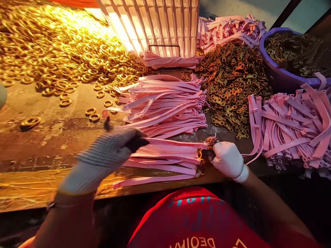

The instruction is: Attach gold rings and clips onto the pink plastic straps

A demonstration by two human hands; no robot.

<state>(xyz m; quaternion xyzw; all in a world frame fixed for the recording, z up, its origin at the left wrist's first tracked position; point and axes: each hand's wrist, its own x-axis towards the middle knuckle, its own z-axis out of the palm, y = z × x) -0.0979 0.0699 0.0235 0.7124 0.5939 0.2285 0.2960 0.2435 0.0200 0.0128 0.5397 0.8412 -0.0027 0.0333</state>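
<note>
A pink strap (178,142) is stretched between my two hands just above the table's front part. My left hand (111,148), in a grey-striped knit glove with dark fingertips, pinches the strap near its left end. My right hand (229,159), in a white glove with dark-covered fingertips, is closed around its right end; whatever sits inside those fingers is hidden. Directly below lies a row of pink straps (165,153) with brass rings (199,155) at their right ends. Behind it is a larger stack of pink straps (165,103), several with small loops at their right ends.
Loose brass rings (64,51) are heaped at the back left. Brass clasps (232,82) form a pile at the back right, beside a purple tub (274,69) holding more metal pieces. More pink straps (297,127) hang over the right edge. A white ribbed crate (160,27) stands behind.
</note>
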